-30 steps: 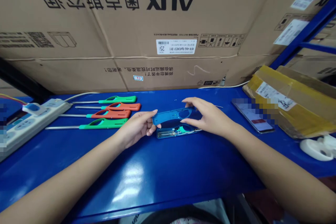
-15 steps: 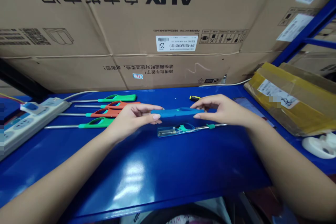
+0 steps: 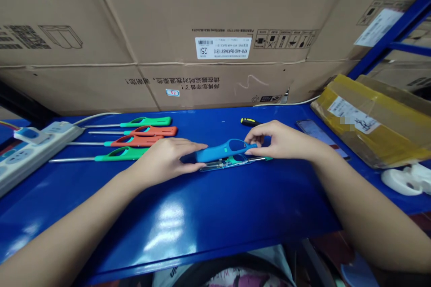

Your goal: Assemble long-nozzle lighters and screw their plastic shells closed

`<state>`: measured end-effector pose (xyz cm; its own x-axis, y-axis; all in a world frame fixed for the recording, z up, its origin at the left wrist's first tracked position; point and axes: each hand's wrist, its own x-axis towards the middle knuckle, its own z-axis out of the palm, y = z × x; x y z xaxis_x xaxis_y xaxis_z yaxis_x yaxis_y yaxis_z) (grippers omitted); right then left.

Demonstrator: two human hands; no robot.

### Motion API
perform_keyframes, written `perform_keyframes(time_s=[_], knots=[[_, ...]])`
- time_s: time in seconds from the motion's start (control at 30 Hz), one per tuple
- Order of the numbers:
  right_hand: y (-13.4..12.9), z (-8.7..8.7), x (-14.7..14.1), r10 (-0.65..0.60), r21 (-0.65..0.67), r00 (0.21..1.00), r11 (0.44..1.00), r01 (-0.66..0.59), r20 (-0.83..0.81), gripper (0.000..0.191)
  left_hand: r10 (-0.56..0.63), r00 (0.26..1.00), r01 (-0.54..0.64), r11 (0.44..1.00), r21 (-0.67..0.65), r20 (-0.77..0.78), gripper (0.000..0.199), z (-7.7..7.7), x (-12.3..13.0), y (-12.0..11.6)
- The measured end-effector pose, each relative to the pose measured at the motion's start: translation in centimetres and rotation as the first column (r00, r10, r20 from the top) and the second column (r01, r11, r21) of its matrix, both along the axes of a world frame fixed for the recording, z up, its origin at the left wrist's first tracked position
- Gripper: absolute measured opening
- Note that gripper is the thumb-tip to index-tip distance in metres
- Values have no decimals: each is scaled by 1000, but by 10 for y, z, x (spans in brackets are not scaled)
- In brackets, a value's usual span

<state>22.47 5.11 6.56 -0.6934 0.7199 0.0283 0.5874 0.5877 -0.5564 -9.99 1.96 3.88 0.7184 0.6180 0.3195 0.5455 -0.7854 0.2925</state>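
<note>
A blue lighter casing half [image 3: 217,152] is held between both hands, its outer side facing up and its finger loop towards the right. My left hand [image 3: 170,157] pinches the wide left end. The narrow right end is in the fingers of my right hand [image 3: 272,139]. Just below the casing lies the opened lighter half [image 3: 232,162] with its inner parts and metal rod, partly covered by the casing; I cannot tell whether the two touch. Left of my left hand, green lighters [image 3: 148,121] and orange lighters [image 3: 151,131] lie in a row, rods pointing left.
A white power strip [image 3: 40,148] stands at the left. Behind is a large cardboard box [image 3: 168,54]. A black and yellow screwdriver handle [image 3: 251,122], a phone [image 3: 318,136], a yellow-taped package [image 3: 367,121] and a white object [image 3: 404,179] lie at the right.
Both hands have lowered the blue casing onto or close above the opened half and turned its outer side more upward. The camera view has shifted slightly.
</note>
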Motion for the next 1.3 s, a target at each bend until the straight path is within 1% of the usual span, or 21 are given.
perform_keyframes(time_s=[0.1, 0.23, 0.33, 0.43, 0.57, 0.83, 1.0, 1.3], knots=[[0, 0, -1, 14, 14, 1000, 1000, -14, 12, 28, 13, 999, -13, 1000, -7, -30, 38, 2, -1, 0], [-1, 0, -3, 119, -17, 991, 993, -119, 56, 22, -35, 998, 30, 995, -96, -49, 33, 4, 2, -1], [-3, -1, -5, 165, -4, 979, 986, -166, 123, 17, -24, 997, 13, 991, -134, -79, 31, 5, 3, -1], [-4, -3, -7, 148, 60, 968, 985, -163, 203, 18, 20, 995, -36, 986, -160, -102, 32, 5, 4, -2], [-5, -5, -9, 139, 109, 951, 979, -175, 276, 19, 58, 989, -85, 974, -208, -137, 35, 3, 3, -3], [-13, -1, -14, 103, 187, 910, 963, -192, 401, 21, 86, 983, -125, 960, -249, -162, 34, 0, 4, -1], [-16, -2, -14, 72, 196, 892, 965, -176, 447, 21, 94, 979, -138, 959, -247, -179, 32, 1, 8, -5], [-17, 1, -16, 45, 161, 877, 977, -138, 479, 22, 104, 974, -153, 958, -243, -201, 29, 2, 13, -11]])
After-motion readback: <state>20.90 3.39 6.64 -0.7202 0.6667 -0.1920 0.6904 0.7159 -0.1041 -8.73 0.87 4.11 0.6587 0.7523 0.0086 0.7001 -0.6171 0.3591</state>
